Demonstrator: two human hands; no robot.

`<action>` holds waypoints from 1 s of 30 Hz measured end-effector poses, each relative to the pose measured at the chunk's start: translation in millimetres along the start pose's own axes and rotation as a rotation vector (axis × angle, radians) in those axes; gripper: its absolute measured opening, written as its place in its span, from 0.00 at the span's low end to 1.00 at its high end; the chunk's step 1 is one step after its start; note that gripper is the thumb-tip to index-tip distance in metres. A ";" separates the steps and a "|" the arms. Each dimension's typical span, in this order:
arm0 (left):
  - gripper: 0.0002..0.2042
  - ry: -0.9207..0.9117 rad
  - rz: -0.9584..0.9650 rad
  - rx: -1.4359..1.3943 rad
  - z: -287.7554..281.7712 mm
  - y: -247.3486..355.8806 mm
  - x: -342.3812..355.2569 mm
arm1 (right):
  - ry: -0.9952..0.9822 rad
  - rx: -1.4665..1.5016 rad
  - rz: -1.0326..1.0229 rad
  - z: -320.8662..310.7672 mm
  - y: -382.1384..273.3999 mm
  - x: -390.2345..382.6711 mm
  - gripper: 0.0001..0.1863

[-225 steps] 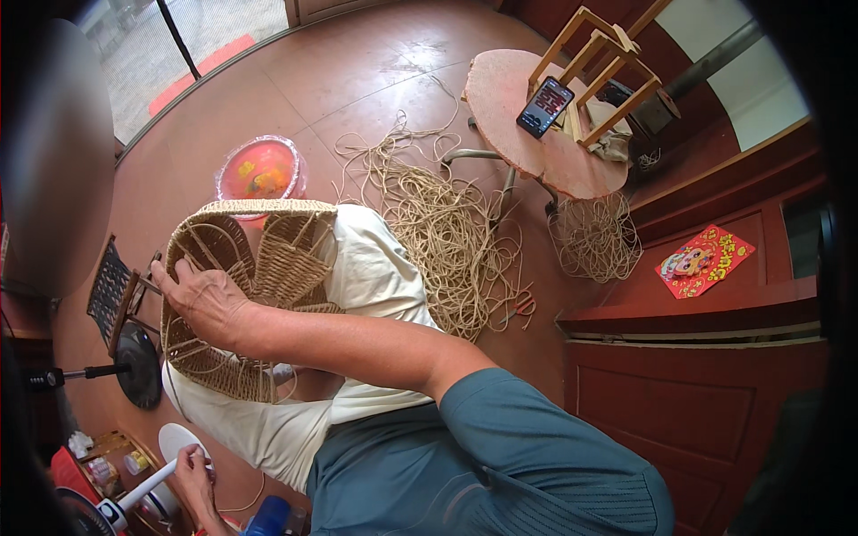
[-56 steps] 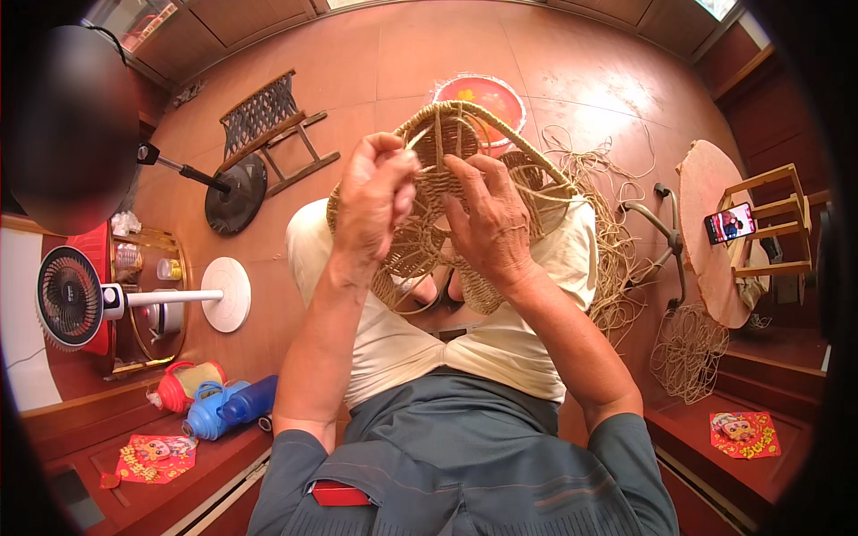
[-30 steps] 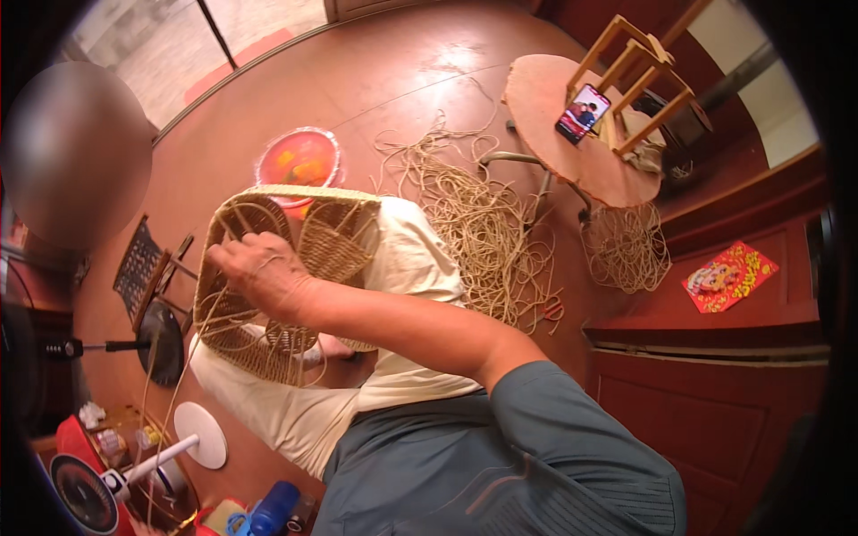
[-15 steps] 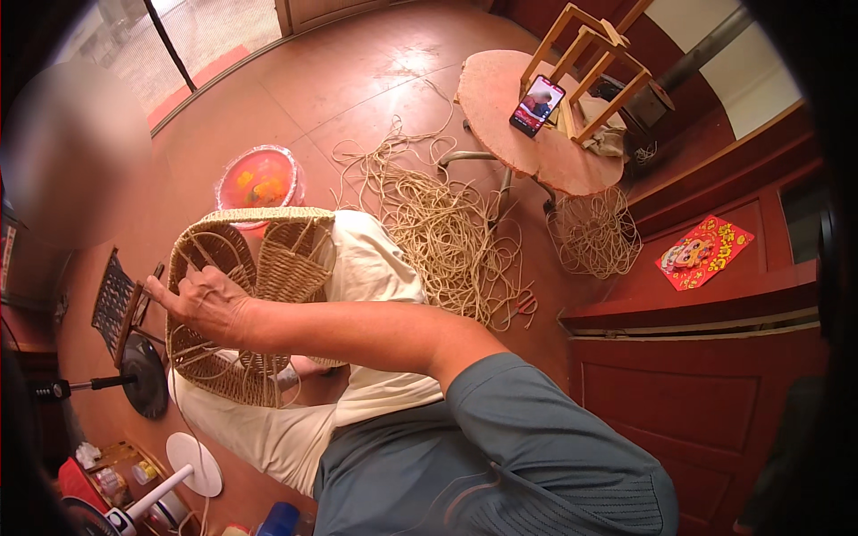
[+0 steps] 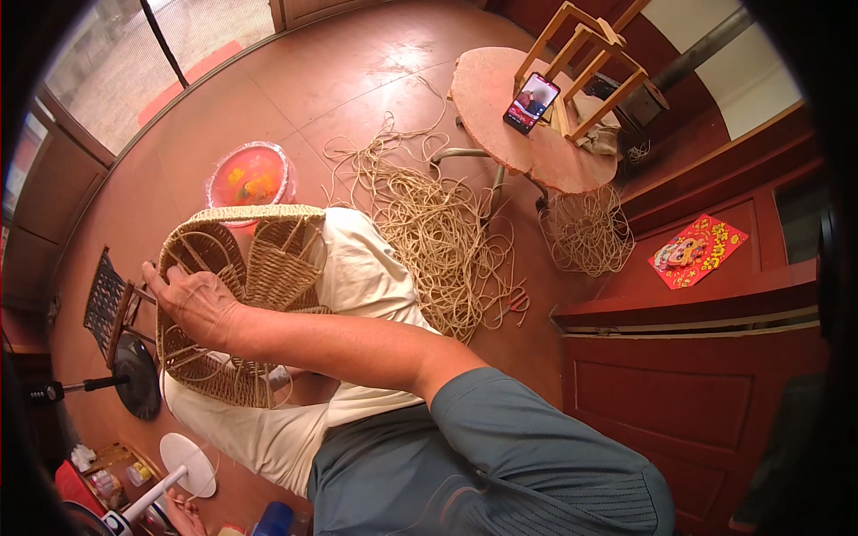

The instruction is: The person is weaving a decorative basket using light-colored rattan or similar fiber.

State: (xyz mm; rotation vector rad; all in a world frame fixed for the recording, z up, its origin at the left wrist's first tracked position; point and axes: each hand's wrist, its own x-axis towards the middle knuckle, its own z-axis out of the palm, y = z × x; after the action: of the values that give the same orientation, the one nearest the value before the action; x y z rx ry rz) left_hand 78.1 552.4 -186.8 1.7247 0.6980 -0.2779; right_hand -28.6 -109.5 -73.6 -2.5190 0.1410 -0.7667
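Note:
On my pale-trousered lap lies an oval woven cord basket (image 5: 281, 263) with inner woven sections and loose strands. My right hand (image 5: 189, 299) grips its left side, index finger raised at the rim, with my forearm crossing over the lower part. Low at the left edge, my left hand (image 5: 183, 511) is partly visible beside the white fan pole (image 5: 154, 498), fingers curled; what they hold is unclear. A thin cord hangs from the basket toward that side.
Heaped cord (image 5: 433, 255) and scissors (image 5: 514, 304) lie right of my legs. A pink basin (image 5: 246, 179) sits ahead. A round board (image 5: 487, 112) bears a wooden frame (image 5: 626, 85) and phone (image 5: 532, 103). A folding stool (image 5: 105, 295) and black base (image 5: 136, 380) stand left; a red cabinet (image 5: 661, 411) right.
Both hands were on the basket 1.9 seconds ago; my left hand has since dropped to the lower left and the view has turned. My right hand stays at the basket's left side.

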 end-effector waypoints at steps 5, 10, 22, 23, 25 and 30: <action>0.20 -0.066 0.506 0.564 65.5 56.4 -32.1 | 0.016 0.121 0.077 -3.4 2.1 -6.7 0.37; 0.18 -0.199 1.017 0.419 254.0 103.9 -180.7 | 0.299 0.825 0.170 -18.4 4.4 -15.2 0.17; 0.07 -0.253 1.691 0.526 478.7 117.8 -320.7 | -0.033 0.969 0.443 -94.7 78.2 -39.0 0.10; 0.07 -0.250 1.690 0.527 482.1 117.4 -320.1 | -0.013 0.957 0.421 -98.3 84.0 -38.4 0.10; 0.07 -0.302 1.638 0.532 488.3 118.4 -320.6 | 0.031 0.941 0.380 -108.6 93.6 -37.4 0.10; 0.04 -0.283 1.616 0.543 497.6 124.9 -319.3 | 0.059 0.888 0.348 -134.7 91.5 -16.5 0.12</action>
State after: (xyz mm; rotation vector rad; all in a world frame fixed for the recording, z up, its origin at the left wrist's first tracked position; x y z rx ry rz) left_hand -13.9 -30.1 -55.3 2.1468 -1.1363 0.4657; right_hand -112.0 -243.5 -30.1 -1.5774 0.1985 -0.5804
